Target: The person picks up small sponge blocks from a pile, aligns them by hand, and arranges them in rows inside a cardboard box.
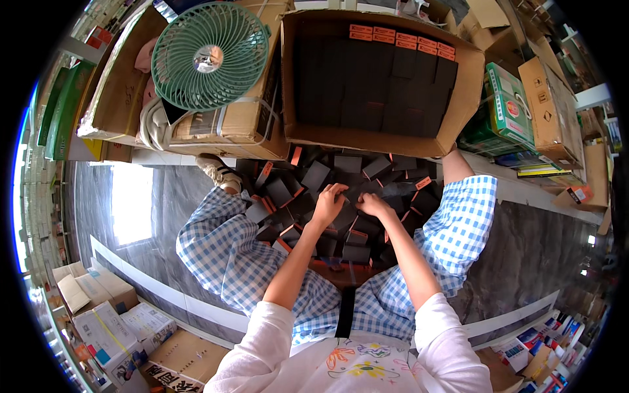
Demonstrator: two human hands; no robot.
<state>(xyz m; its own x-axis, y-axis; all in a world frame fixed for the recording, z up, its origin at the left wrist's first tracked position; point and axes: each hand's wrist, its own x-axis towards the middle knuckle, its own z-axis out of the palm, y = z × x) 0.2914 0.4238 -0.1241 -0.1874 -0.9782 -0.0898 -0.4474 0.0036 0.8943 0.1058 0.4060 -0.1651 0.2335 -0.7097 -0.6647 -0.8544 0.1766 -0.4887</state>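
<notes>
My left hand (330,202) and my right hand (374,204) face each other over a heap of small black cartons with orange ends. The left fingers are bent and the right ones curled inward. Whether either hand grips a carton is hard to make out, since the dark boxes blend together around the fingertips. One black carton (316,175) lies tilted just beyond my left hand. Another carton (377,167) rests beyond my right hand. Past the heap stands a large open cardboard box (462,118), lined with rows of similar black cartons, several showing orange ends on top (385,34).
A green round fan (210,58) sits on a strapped cardboard box (211,130) at the far left. Green packages (513,105) and a cardboard carton (553,113) stand at the right. My legs in checked trousers (216,245) flank the heap. More boxes (105,329) sit behind at left.
</notes>
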